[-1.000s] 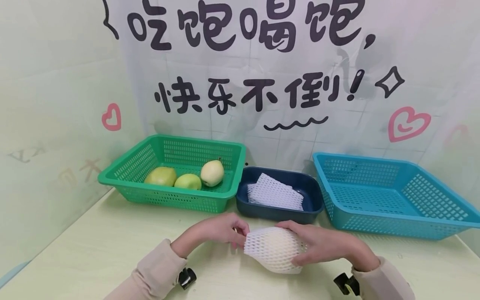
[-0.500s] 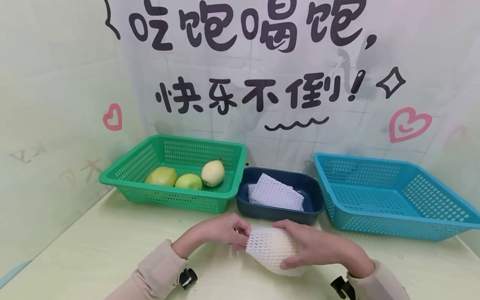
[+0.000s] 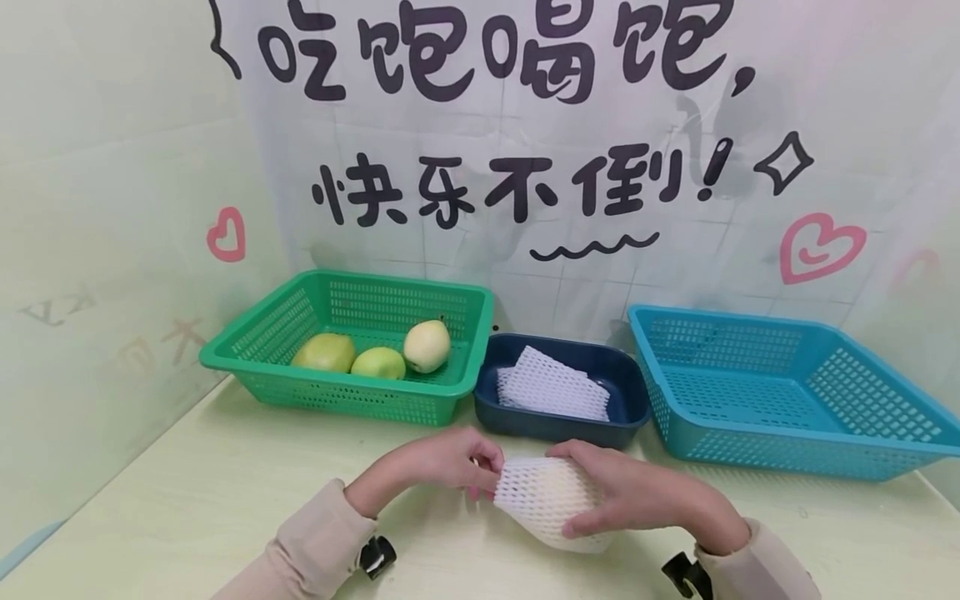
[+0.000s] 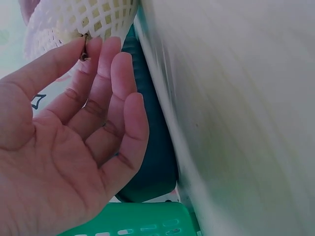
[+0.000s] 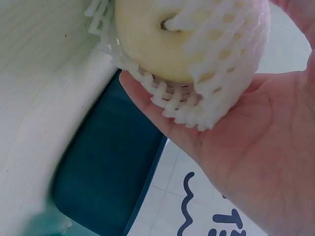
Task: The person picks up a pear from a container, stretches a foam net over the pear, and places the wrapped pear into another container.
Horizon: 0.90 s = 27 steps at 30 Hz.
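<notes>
A pale yellow pear point(image 5: 147, 46) sits inside a white foam net sleeve point(image 3: 528, 492) just over the front of the table. My right hand point(image 3: 637, 490) grips the sleeved pear from the right, thumb on the near side and fingers on the far side. In the right wrist view the pear's bottom end shows through the net's mouth. My left hand point(image 3: 453, 458) is at the sleeve's left end. Seen from the left wrist, its thumb and index finger pinch the pear's dark stem point(image 4: 84, 50), while the other fingers are loosely bent.
A green basket point(image 3: 300, 387) at the back left holds two green-yellow fruits point(image 3: 378, 363) and a pale pear point(image 3: 427, 346). Beside it, a navy tray point(image 3: 558, 427) contains flat foam nets point(image 3: 555, 387). A blue basket point(image 3: 772, 442) stands at the back right, against the printed wall sheet.
My right hand has shifted slightly left along the sleeve, its thumb moving further over the net. The left hand stays nearly still at the stem end.
</notes>
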Tool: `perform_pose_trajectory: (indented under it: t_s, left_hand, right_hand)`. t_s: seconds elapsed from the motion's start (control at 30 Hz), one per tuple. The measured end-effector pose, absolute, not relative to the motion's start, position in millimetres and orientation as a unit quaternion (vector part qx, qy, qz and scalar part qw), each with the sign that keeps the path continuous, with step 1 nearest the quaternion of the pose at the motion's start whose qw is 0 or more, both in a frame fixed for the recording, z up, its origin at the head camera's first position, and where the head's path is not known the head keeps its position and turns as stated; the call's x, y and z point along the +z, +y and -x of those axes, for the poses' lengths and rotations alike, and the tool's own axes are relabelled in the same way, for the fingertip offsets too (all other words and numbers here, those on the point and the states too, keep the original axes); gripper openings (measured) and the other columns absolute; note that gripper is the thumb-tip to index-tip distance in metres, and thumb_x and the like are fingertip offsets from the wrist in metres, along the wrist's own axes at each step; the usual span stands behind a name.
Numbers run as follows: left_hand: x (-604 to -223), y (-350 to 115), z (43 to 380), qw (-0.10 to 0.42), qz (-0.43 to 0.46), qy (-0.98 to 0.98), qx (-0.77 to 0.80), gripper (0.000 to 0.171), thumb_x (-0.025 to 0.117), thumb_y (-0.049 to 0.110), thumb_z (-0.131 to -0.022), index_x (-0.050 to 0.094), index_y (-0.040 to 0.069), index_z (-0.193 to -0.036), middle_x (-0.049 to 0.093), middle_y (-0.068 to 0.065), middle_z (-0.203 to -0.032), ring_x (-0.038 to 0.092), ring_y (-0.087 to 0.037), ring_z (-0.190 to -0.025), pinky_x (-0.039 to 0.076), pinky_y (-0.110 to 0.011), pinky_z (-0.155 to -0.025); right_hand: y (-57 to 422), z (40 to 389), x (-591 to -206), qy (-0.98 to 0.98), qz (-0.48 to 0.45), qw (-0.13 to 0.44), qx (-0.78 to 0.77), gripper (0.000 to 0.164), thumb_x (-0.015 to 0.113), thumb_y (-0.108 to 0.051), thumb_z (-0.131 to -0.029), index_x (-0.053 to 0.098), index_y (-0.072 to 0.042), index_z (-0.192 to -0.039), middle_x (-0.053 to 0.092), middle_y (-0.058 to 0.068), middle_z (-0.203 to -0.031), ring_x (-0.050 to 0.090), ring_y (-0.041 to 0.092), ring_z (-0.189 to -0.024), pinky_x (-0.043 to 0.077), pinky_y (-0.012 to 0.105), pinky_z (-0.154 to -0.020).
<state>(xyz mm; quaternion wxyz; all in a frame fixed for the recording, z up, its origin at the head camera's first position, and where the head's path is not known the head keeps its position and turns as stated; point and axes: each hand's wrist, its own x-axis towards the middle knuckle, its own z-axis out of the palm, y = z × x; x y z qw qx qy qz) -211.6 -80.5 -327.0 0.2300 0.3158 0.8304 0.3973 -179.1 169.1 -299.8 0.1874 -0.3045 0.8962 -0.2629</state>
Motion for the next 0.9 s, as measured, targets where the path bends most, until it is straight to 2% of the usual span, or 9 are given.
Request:
perform_pose_trajectory:
  t_s: [0.27,0.43,0.57,0.9]
  left_hand:
    - [-326.3,-80.3,211.0,0.224,-0.318,0.834,0.390,0.007,0.064,0.006,-0.083,0.064,0.003,-0.076,0.065,-0.009,-0.071,0.053,-0.010,-0.055,0.036,-0.018,-0.051]
    - [-317.7,-82.5,208.2,0.198,-0.317,0.850,0.371,0.004,0.063,0.008,-0.083,0.065,0.005,-0.080,0.064,0.000,-0.072,0.057,-0.011,-0.059,0.042,-0.019,-0.055]
    - [-307.5,-85.7,206.3,0.149,-0.312,0.871,0.350,0.003,0.064,0.013,-0.085,0.066,0.011,-0.083,0.064,0.002,-0.074,0.057,-0.008,-0.063,0.044,-0.021,-0.058]
    - [-283.0,-95.0,201.7,-0.021,-0.273,0.896,0.349,0.005,0.062,0.016,-0.088,0.065,0.013,-0.090,0.065,0.003,-0.078,0.055,-0.007,-0.071,0.046,-0.023,-0.065]
  right_hand:
    - [168.5,179.7,-301.0,0.897,0.296,0.196,-0.265,0.070,0.074,-0.038,-0.076,0.040,-0.012,-0.131,0.052,-0.002,-0.113,0.049,0.016,-0.097,0.043,0.031,-0.080]
    - [167.2,180.4,-300.6,0.898,0.290,0.198,-0.264,0.070,0.075,-0.038,-0.076,0.040,-0.012,-0.131,0.052,-0.002,-0.113,0.049,0.016,-0.097,0.043,0.032,-0.080]
    - [166.8,179.8,-300.6,0.898,0.276,0.211,-0.270,0.069,0.075,-0.037,-0.076,0.040,-0.013,-0.131,0.052,-0.001,-0.112,0.049,0.017,-0.097,0.043,0.035,-0.080]
    - [169.4,179.7,-300.6,0.896,0.288,0.205,-0.268,0.070,0.074,-0.038,-0.077,0.039,-0.015,-0.132,0.051,-0.001,-0.112,0.049,0.017,-0.097,0.042,0.033,-0.079]
